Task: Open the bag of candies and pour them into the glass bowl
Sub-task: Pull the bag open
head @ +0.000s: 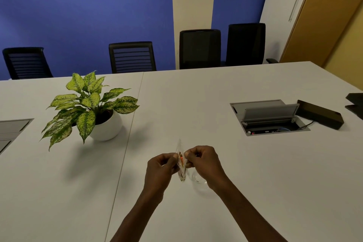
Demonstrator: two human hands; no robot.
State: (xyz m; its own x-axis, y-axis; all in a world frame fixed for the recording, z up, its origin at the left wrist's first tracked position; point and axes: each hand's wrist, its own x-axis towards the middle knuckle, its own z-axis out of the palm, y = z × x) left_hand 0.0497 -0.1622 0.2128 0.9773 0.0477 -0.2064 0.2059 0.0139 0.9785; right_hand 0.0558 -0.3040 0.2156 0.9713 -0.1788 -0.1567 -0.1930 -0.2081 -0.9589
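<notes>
A small clear plastic bag of candies (181,163) is held edge-on above the white table (255,182), with red and orange pieces showing inside. My left hand (160,171) pinches its left side and my right hand (205,162) pinches its right side, both near the bag's upper part. The glass bowl (199,181) stands on the table just below and right of the bag, largely hidden under my right hand and wrist. Whether the bag's top is open I cannot tell.
A potted plant in a white pot (107,125) stands to the far left. An open cable box (269,118) and a black box (320,114) lie to the far right. Black chairs (199,49) line the table's far edge.
</notes>
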